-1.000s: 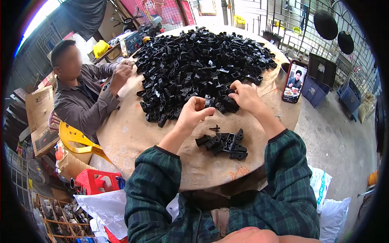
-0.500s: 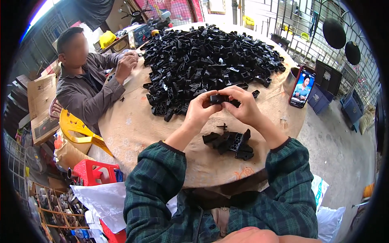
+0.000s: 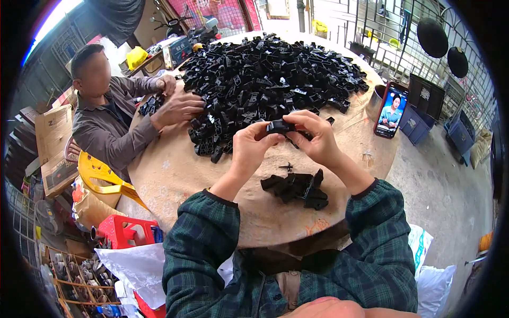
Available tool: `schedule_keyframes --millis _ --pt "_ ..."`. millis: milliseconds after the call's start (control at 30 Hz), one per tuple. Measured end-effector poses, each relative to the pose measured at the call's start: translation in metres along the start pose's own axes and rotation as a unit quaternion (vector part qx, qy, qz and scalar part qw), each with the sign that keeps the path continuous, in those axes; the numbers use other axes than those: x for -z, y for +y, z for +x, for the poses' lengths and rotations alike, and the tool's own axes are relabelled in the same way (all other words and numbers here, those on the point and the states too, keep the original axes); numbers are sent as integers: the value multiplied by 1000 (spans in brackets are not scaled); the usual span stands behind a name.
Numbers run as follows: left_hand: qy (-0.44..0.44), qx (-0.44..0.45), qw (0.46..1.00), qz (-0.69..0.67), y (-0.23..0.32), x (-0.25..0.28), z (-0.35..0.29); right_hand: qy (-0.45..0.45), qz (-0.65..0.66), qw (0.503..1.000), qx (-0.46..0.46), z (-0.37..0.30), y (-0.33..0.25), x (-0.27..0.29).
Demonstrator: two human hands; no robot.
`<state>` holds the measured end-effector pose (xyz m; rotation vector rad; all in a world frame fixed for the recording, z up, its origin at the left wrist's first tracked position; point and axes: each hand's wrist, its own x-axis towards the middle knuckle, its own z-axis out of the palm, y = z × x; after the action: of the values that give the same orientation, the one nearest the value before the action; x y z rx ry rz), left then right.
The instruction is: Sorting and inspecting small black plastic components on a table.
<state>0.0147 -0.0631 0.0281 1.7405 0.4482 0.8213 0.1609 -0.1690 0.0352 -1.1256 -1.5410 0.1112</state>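
Note:
Between both hands I hold a small black plastic part (image 3: 280, 126) above the table. My left hand (image 3: 252, 147) pinches its left end with thumb and fingers. On its other end, my right hand (image 3: 314, 135) is closed the same way. Just beyond my hands rises a large heap of black plastic parts (image 3: 275, 74). Nearer to me, between my forearms, lies a small cluster of black parts (image 3: 298, 188). A thin black cross-shaped piece (image 3: 287, 167) rests just past that cluster.
The round table has a tan cloth (image 3: 222, 214). Across on the left sits a person (image 3: 108, 124), a hand at the heap. A phone (image 3: 391, 112) stands upright at the right beside a metal cup (image 3: 375, 100). A yellow chair (image 3: 103, 175) and red stool (image 3: 124, 233) are left.
The co-worker's hand has gone from in front of the chest to the heap's left edge. My hands keep hold of the black part, which looks slightly turned; the view shifted a little.

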Motion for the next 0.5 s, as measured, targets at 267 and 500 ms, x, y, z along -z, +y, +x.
schedule_keyframes --millis 267,500 --pt "9 -81 995 -48 1 -8 -2 50 -30 998 24 -4 1 -4" --pt "26 -41 995 -87 9 -6 -4 55 82 995 -11 -2 0 -6"
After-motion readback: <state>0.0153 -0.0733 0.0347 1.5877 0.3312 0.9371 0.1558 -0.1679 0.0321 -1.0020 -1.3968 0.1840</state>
